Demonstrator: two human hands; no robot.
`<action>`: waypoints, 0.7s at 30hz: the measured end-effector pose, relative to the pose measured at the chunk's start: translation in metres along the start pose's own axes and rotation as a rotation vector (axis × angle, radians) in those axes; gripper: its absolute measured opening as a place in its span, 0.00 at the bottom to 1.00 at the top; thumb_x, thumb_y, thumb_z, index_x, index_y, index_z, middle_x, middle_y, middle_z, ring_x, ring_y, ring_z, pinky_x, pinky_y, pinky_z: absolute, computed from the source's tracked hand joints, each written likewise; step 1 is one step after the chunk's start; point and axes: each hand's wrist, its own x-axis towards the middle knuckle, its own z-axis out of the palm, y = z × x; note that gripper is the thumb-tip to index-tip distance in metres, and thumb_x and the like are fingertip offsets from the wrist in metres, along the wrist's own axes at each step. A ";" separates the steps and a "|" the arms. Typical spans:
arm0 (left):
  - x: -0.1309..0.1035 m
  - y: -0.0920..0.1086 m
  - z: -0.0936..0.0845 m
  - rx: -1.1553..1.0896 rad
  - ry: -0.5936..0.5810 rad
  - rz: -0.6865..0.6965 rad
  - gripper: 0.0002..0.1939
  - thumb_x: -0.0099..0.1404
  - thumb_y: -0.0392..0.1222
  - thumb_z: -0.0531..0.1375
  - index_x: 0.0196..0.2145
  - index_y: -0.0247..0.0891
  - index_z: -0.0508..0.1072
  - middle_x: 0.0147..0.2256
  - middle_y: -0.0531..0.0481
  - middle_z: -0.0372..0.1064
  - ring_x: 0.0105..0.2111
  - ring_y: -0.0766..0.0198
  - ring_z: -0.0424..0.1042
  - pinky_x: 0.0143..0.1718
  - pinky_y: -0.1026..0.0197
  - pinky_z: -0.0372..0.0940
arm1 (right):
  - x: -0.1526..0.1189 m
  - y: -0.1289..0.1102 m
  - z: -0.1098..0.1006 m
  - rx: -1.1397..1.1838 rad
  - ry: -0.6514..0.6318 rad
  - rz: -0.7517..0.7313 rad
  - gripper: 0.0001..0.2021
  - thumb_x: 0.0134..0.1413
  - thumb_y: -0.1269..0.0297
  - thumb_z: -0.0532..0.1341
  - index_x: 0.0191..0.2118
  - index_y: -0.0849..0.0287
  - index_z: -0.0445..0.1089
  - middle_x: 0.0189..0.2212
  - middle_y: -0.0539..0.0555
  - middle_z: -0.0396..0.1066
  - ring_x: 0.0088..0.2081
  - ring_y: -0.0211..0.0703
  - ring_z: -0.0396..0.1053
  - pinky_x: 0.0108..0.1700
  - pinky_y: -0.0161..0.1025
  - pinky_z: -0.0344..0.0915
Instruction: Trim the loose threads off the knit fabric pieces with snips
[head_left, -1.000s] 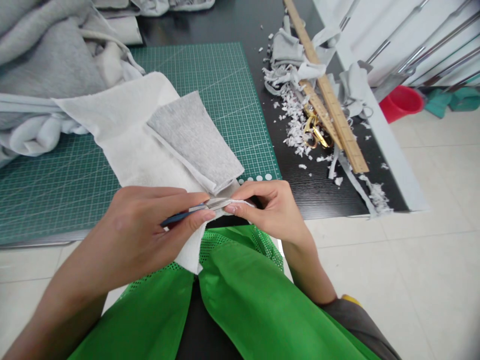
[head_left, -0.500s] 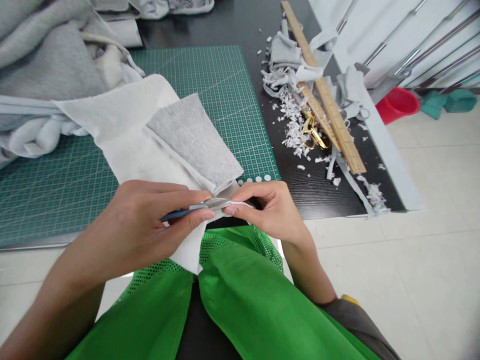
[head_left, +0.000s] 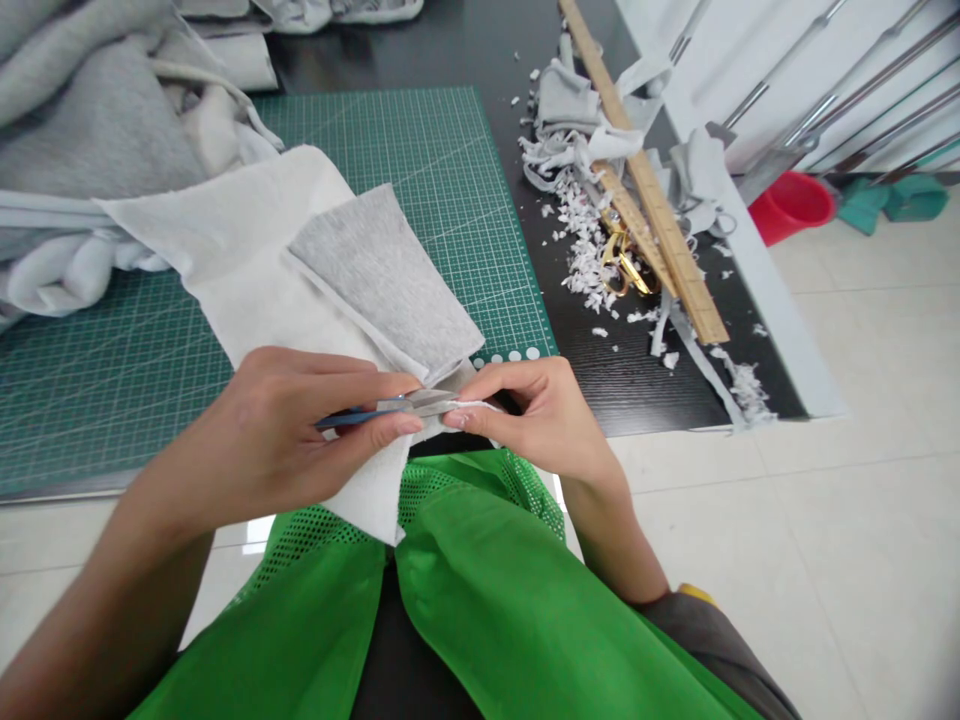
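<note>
The left hand [head_left: 262, 440] hides most of the snips [head_left: 390, 408].

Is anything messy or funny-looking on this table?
Yes: white fabric snippings lie scattered over the black table right of the green mat, half burying gold scissors under two wooden rulers.

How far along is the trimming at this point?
Done: a heap of white trimmings lies by the wooden ruler. In hand: left hand works blue-handled snips at the fabric edge pinched by the right hand. Left: cannot tell how much edge remains.
</note>
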 end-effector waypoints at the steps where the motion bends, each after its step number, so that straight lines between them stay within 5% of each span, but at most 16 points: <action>1: 0.000 -0.001 0.000 -0.005 0.004 0.012 0.11 0.70 0.43 0.64 0.48 0.39 0.77 0.31 0.51 0.78 0.22 0.70 0.71 0.22 0.67 0.61 | 0.000 0.000 0.000 -0.001 0.000 0.004 0.11 0.45 0.57 0.77 0.29 0.59 0.82 0.24 0.52 0.78 0.25 0.36 0.68 0.29 0.36 0.62; 8: -0.001 -0.005 0.001 -0.046 0.002 0.015 0.09 0.71 0.42 0.63 0.48 0.42 0.77 0.25 0.54 0.73 0.18 0.70 0.67 0.21 0.66 0.60 | -0.001 0.000 0.000 0.006 -0.010 -0.005 0.12 0.46 0.55 0.76 0.30 0.59 0.82 0.25 0.53 0.78 0.28 0.39 0.71 0.31 0.37 0.65; 21: 0.006 -0.005 0.006 -0.073 -0.039 0.066 0.05 0.73 0.41 0.61 0.44 0.42 0.76 0.31 0.53 0.77 0.23 0.70 0.72 0.24 0.67 0.60 | -0.001 0.001 0.001 -0.005 -0.012 0.001 0.10 0.46 0.59 0.77 0.30 0.60 0.82 0.26 0.53 0.79 0.28 0.39 0.71 0.31 0.37 0.64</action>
